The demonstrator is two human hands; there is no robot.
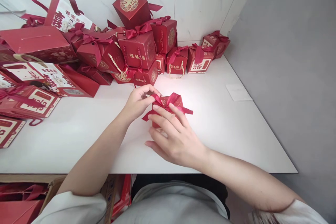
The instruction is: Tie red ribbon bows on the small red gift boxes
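A small red gift box [179, 103] with gold print stands on the white table, below the middle of the view. Across its top is tied a dark pink ribbon bow [173, 98], its tails sticking out left and right. My left hand [138, 102] pinches the bow's left loop between thumb and fingers. Over the front of the box lies my right hand [174, 136], fingers stretched and spread, with fingertips touching the bow near its knot. These fingers cover much of the box's front face.
Red gift boxes [138, 50] with ribbons and cord handles are piled along the wall. Flattened boxes [39, 101] lie at the left. A white paper piece [238, 92] rests near the table's right edge. Below the front edge stands an open carton [56, 185] holding red items.
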